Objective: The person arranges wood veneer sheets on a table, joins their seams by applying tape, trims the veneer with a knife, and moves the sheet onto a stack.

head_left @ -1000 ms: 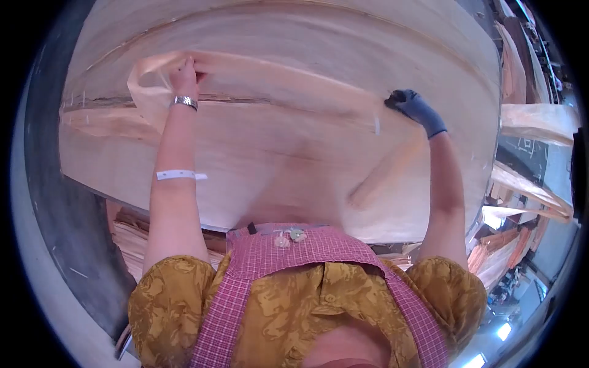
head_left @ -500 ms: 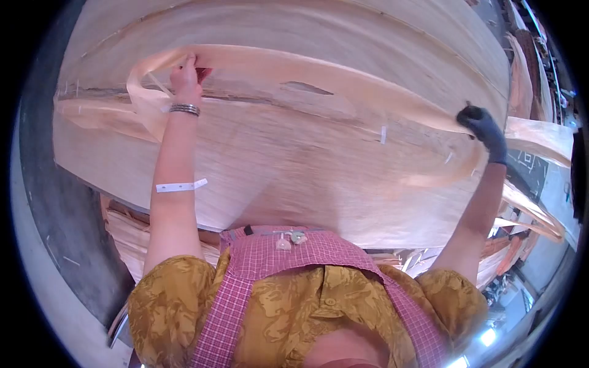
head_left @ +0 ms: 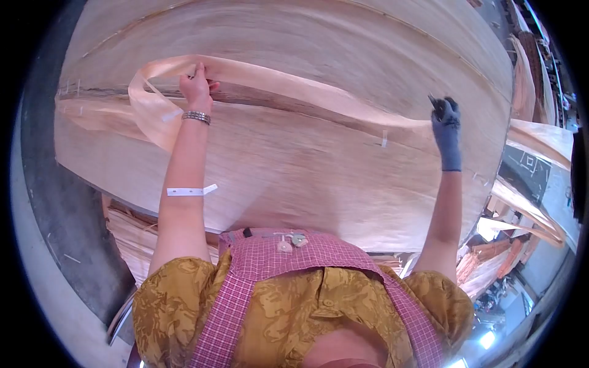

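A long, pale wood veneer strip (head_left: 307,90) arcs above a large veneer sheet (head_left: 288,178) and curls back in a loop at the left. My left hand (head_left: 197,91), bare with a metal watch band at the wrist, pinches the strip near that loop. My right hand (head_left: 446,118) wears a grey-blue glove with dark fingertips and is closed. A small dark pointed thing sticks out from its fingers; its kind cannot be made out. The strip's right end lies against or just behind the gloved hand. A dark, ragged split (head_left: 257,101) runs across the sheet under the strip.
Short pieces of white tape (head_left: 384,138) stick to the sheet, and another tape piece (head_left: 191,191) is on my left forearm. More veneer strips (head_left: 540,140) hang past the right edge. Stacked veneer (head_left: 132,230) lies below the sheet at lower left.
My right hand has moved left, away from the sheet's right edge. My left hand has shifted slightly right and down. The strip now ends near the gloved hand and sags lower.
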Demonstrator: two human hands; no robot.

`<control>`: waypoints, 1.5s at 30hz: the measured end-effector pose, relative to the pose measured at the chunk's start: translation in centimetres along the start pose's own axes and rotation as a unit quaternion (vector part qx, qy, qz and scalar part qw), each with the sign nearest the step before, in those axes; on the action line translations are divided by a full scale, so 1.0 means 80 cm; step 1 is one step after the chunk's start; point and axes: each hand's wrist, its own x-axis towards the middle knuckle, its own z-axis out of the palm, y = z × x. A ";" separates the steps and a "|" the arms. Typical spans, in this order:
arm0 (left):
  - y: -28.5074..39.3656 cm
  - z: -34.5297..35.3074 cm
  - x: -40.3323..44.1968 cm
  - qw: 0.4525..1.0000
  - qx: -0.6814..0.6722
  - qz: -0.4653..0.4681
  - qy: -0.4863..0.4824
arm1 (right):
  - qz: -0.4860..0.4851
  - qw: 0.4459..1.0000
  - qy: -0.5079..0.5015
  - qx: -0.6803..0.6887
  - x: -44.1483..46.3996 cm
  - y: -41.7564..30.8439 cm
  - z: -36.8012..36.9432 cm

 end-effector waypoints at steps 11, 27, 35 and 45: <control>-0.002 0.002 0.005 1.000 0.001 0.003 0.003 | 0.074 0.863 -0.279 0.416 0.039 -0.310 0.089; -0.061 0.076 -0.157 0.742 0.447 0.484 -0.124 | 0.156 0.807 -0.270 0.502 0.020 -0.304 0.131; -0.053 0.043 -0.104 0.794 0.395 0.449 -0.111 | -0.151 0.953 -0.235 0.121 0.046 -0.362 0.101; -0.050 0.040 -0.100 0.803 0.396 0.434 -0.098 | -0.182 0.935 -0.301 -0.039 0.070 -0.460 0.186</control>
